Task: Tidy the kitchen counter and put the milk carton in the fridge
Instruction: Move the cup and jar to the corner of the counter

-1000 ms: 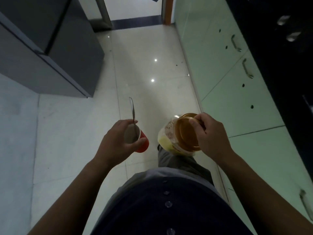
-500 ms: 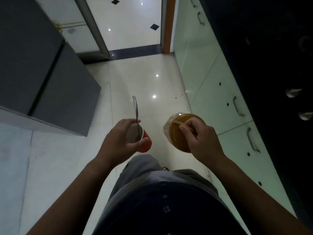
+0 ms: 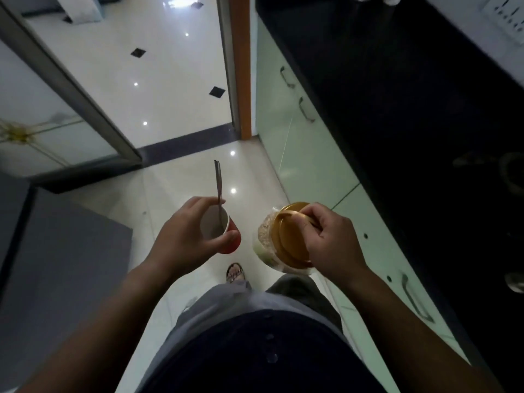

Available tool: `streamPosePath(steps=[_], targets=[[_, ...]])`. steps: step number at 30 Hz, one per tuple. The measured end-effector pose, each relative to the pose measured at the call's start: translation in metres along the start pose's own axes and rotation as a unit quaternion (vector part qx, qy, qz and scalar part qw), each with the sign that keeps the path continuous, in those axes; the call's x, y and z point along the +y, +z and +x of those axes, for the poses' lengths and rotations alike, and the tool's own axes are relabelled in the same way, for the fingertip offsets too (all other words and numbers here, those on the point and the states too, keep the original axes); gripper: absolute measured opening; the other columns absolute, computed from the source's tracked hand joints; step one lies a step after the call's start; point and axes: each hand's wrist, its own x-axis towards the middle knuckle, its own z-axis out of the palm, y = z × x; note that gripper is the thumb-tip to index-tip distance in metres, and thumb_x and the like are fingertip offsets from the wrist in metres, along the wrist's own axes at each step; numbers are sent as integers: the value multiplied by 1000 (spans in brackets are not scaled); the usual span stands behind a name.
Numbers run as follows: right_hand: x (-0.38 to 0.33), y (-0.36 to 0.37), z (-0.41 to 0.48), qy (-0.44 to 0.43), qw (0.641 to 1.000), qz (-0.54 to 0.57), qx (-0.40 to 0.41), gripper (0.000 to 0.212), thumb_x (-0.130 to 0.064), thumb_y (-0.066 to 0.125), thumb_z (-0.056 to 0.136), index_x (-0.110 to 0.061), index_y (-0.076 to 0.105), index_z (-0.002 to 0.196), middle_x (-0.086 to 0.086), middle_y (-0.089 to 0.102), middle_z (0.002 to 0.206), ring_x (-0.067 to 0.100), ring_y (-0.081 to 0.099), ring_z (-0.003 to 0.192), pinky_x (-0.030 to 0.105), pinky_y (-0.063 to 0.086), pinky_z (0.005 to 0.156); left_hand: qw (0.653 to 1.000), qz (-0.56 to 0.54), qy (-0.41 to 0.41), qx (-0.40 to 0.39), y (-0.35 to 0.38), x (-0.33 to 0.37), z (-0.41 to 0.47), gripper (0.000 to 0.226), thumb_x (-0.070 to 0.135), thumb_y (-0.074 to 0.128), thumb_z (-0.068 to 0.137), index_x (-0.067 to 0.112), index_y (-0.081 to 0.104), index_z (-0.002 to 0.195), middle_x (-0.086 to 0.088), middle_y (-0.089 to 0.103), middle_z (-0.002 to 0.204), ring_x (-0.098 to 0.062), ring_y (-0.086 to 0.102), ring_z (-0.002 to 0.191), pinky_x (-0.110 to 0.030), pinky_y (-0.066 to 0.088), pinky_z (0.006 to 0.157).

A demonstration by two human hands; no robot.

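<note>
A glossy pale tiled floor (image 3: pixel 175 89) runs ahead to a doorway, with pale green cabinets (image 3: pixel 300 154) under a dark counter (image 3: pixel 411 89) on the right and a grey fridge (image 3: pixel 65 268) on the left. The left hand (image 3: pixel 185 236) grips a red cup (image 3: pixel 226 236) with a metal spoon (image 3: pixel 218 188) standing in it. The right hand (image 3: pixel 329 239) clasps a clear jar (image 3: pixel 266 242), tilted, by its amber lid (image 3: pixel 286 239). The milk carton is not in sight.
</note>
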Motion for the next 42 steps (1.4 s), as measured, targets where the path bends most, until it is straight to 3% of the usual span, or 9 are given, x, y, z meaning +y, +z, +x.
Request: streamPosePath(steps=[5,13,19,23,29,32,35,38,42], targets=[[-16,-18,93,26,998,27,55,7,-32,51,92,-29,57,91,-13,60,85,-12,53,77,2,40,61,1000,19,22,-12,-21,17,112,67,38,75,71,18,49,129,-4,53,130,-19,51,110,-27,43,81],[-6,-79,255,48,986,55,152,6,-29,55,90,-27,60,88,-22,57,80,-6,54,78,10,39,68,998,12,54,-19,-27,57,294,65,37,76,70,21,50,128,-2,54,129,-19,50,112,-30,46,85],[-14,-145,365,12,968,95,233,8,-29,55,90,-25,62,88,-18,63,80,1,61,81,10,47,67,996,7,81,-21,-48,119,423,76,57,61,64,21,47,130,-4,52,133,-22,50,115,-36,47,88],[-20,-175,428,-11,964,108,242,8,-27,58,89,-22,63,86,-15,64,79,-1,61,83,10,48,68,993,-11,112,-25,-49,150,493,61,41,71,74,21,49,128,0,54,126,-12,47,105,-27,38,81],[-8,-207,516,36,956,77,281,11,-30,58,88,-21,65,86,-13,64,78,-3,58,84,9,47,70,973,-5,211,-91,-43,197,604,43,21,73,76,5,58,113,-7,57,109,-18,50,103,-32,44,88],[-1,-226,558,67,945,58,316,11,-31,56,89,-25,65,87,-17,63,79,-7,57,85,4,44,69,953,31,268,-137,-33,210,670,43,38,71,75,16,58,109,7,49,110,-13,46,108,-31,37,90],[3,-249,600,108,930,32,351,12,-32,55,90,-26,65,87,-16,64,79,-3,59,83,10,47,66,942,15,287,-175,-24,218,734,56,50,70,65,25,56,113,13,49,112,-6,49,103,-23,37,86],[9,-271,642,161,917,7,366,13,-33,55,89,-26,66,90,-11,67,84,3,60,80,25,52,71,927,-30,305,-216,-18,235,789,59,60,62,56,38,53,110,20,50,109,4,51,98,-16,38,81],[20,-292,685,182,900,-43,395,16,-33,57,88,-21,68,89,-4,69,82,9,62,76,35,54,72,898,-17,374,-232,-4,254,854,57,53,64,62,30,54,113,14,48,109,4,48,96,-13,36,79]])
